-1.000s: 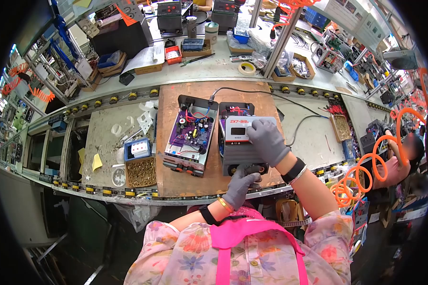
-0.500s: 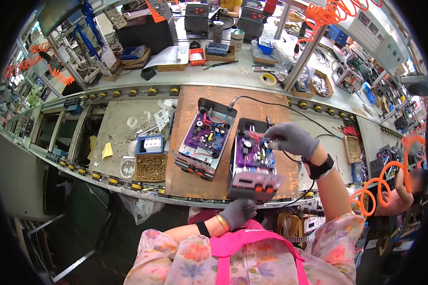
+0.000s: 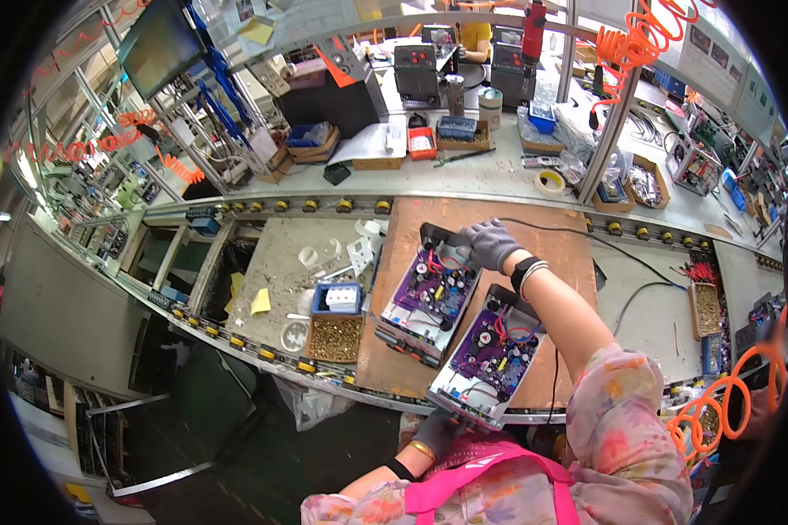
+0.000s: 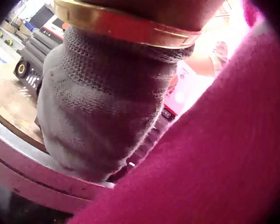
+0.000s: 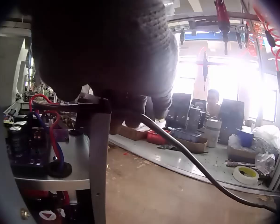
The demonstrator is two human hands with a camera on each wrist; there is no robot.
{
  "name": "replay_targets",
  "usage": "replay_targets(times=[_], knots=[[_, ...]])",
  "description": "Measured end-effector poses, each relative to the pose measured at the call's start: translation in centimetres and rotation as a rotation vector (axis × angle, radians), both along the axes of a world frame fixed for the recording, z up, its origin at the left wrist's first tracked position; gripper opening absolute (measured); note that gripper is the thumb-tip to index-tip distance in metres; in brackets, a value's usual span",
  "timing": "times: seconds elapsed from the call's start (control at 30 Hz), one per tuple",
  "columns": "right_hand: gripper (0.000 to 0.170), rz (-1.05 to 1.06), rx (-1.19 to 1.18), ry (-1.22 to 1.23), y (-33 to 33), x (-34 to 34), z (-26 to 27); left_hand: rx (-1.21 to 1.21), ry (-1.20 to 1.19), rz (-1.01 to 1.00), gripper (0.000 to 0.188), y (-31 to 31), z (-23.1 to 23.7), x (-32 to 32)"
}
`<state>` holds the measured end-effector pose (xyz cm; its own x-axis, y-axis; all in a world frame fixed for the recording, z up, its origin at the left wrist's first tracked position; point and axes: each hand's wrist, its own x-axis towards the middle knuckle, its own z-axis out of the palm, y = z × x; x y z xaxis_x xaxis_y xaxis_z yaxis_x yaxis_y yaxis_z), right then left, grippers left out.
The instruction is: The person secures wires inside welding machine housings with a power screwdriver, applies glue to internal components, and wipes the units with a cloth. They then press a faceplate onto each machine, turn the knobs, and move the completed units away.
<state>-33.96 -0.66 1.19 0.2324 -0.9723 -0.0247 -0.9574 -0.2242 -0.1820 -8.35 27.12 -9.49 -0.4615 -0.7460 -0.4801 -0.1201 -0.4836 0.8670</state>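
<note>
Two open-topped welding machines with purple circuit boards lie side by side on a brown board (image 3: pixel 403 219). At the rear corner of the left machine (image 3: pixel 429 293), my gloved right hand (image 3: pixel 492 243) grips the end of a black cable (image 5: pixel 191 156) by the back panel (image 5: pixel 99 158). That hand's fingertips are partly hidden in the right wrist view. The right machine (image 3: pixel 488 354) sits slanted, its front end near the bench edge. My gloved left hand (image 3: pixel 438 430) is at its front end; its fingers are hidden, and I cannot tell how they lie.
Left of the board are a blue bin (image 3: pixel 337 298) with white parts and a box of brass-coloured fittings (image 3: pixel 334 338). A roller rail (image 3: pixel 311 206) runs behind. Tape (image 3: pixel 549 181) and several bins lie on the rear bench; orange coiled hoses (image 3: pixel 727 394) hang at right.
My right hand moved from the right machine, first off its grey cover and then its boards, to the left machine's rear corner. The right machine's cover is off and the machine is turned.
</note>
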Motion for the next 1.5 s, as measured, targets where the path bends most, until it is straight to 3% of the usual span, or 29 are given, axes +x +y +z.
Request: replay_targets(times=[0.03, 0.1, 0.17, 0.23, 0.3, 0.37, 0.43, 0.5, 0.57, 0.63, 0.83, 0.87, 0.9, 0.93, 1.0, 1.03, 1.1, 1.17, 1.2, 1.23, 1.3, 1.33, 1.37, 1.43, 1.5], knots=[[0.029, 0.049, -0.115, 0.088, -0.2, 0.0, -0.1, -0.049, -0.024, -0.052, 0.034, -0.4, -4.1, 1.2], [0.025, -0.04, -0.016, 0.11, -0.5, -0.8, -0.5, -0.153, -0.07, -0.149, 0.045, -1.4, -12.1, 3.7], [0.026, -0.077, 0.022, 0.028, 1.1, -2.5, -0.2, -0.643, -0.575, -0.522, 0.044, -2.7, -16.5, 5.5], [0.032, -0.153, 0.087, 0.016, 2.9, -3.8, 0.6, 0.397, 0.326, 0.246, 0.04, -5.3, -4.4, 3.1], [0.035, -0.264, 0.092, -0.024, 4.2, -5.3, -0.1, 0.41, 0.3, 0.303, 0.023, -8.8, -8.1, 4.0], [0.037, -0.382, 0.124, -0.055, 5.6, -6.7, -0.5, 0.497, 0.205, 0.379, 0.017, -13.2, -6.0, 3.4], [0.039, -0.509, 0.136, -0.097, 7.2, -7.8, -0.4, 0.413, 0.184, 0.321, 0.016, -18.6, -10.7, 3.4], [0.041, -0.601, 0.158, -0.134, 8.7, -9.2, -1.1, 0.413, 0.218, 0.261, 0.015, -22.6, -12.3, 2.7], [0.044, -0.697, 0.117, -0.158, 10.2, -9.5, -1.5, 0.443, 0.161, 0.278, 0.016, -25.4, -10.6, 2.1], [0.05, -0.651, 0.005, -0.293, 12.0, -9.5, -1.7, 0.49, 0.169, 0.274, 0.017, -28.2, -11.5, 1.9], [0.053, -0.746, 0.075, -0.773, 18.5, -9.4, -3.3, 0.482, 0.112, -0.027, 0.016, -30.5, -7.1, 0.7], [0.053, -0.746, 0.09, -0.889, 20.1, -9.7, -5.4, 0.44, 0.022, -0.045, 0.016, -31.0, -8.1, 0.6], [0.053, -0.757, 0.118, -1.081, 21.7, -9.6, -6.8, 0.288, -0.069, -0.134, 0.016, -32.4, -12.1, 0.8], [0.059, -0.803, 0.239, -1.074, 23.5, -9.2, -6.9, 0.013, -0.06, -0.216, 0.016, -33.1, -15.4, 1.0], [0.07, -0.797, 0.506, -1.103, 27.5, -8.4, -9.3, 0.416, 0.171, 0.051, 0.011, -36.0, -19.2, 1.0], [0.073, -0.787, 0.503, -1.169, 29.6, -7.6, -10.3, 0.441, 0.151, 0.048, 0.009, -34.9, -15.4, 0.1], [0.061, -0.754, 0.392, -1.41, 32.6, -5.3, -8.4, 0.492, 0.113, 0.044, 0.015, -32.1, -5.5, -2.1], [0.044, -0.885, 0.36, -1.322, 34.0, -3.7, -7.5, 0.407, 0.168, -0.048, 0.011, -33.5, -9.3, -1.3], [0.036, -0.874, 0.325, -1.25, 35.5, -4.2, -9.5, 0.36, 0.146, -0.029, 0.01, -33.6, -9.2, -1.0], [0.033, -0.936, 0.376, -0.975, 35.8, -3.9, -9.1, 0.311, 0.12, -0.016, 0.01, -33.6, -9.1, -0.7], [0.024, -0.997, 0.265, -0.349, 38.4, -4.9, -12.9, 0.161, 0.119, 0.111, 0.015, -34.6, -13.8, 1.4], [0.021, -1.099, 0.261, -0.223, 38.7, -5.0, -12.9, 0.281, 0.103, 0.141, 0.022, -34.5, -13.9, 3.1], [0.018, -1.193, 0.257, -0.096, 38.6, -5.5, -12.6, 0.247, 0.068, 0.21, 0.024, -33.4, -12.3, 3.9], [0.018, -1.307, -0.174, -0.134, 40.6, -8.0, -16.1, 0.161, 0.007, 0.352, 0.03, -30.6, -5.4, 5.6], [0.015, -1.598, -0.348, -0.299, 39.6, -9.8, -15.2, 0.042, 0.106, 0.375, 0.031, -28.7, -0.9, 6.7]])
